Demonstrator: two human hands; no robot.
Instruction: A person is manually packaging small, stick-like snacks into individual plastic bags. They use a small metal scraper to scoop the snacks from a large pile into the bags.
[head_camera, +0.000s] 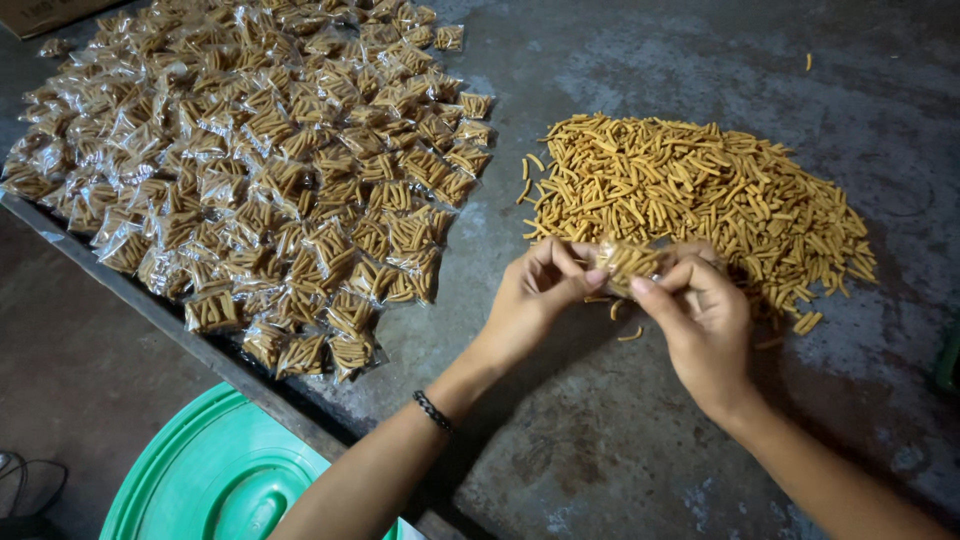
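Note:
My left hand (540, 290) and my right hand (705, 320) both pinch a small clear plastic bag (628, 262) filled with orange-brown snack sticks, held just above the grey table (600, 440). A black bracelet (433, 411) circles my left wrist. Right behind the bag lies a loose heap of the same snack sticks (700, 195). To the left spreads a large pile of filled small bags (260, 170), several layers wide.
A green round plastic lid (215, 480) sits below the table's near-left edge (150, 310). A few stray sticks (630, 335) lie under my hands. A cardboard box corner (45, 15) shows at top left, a green object (948, 355) at the right edge.

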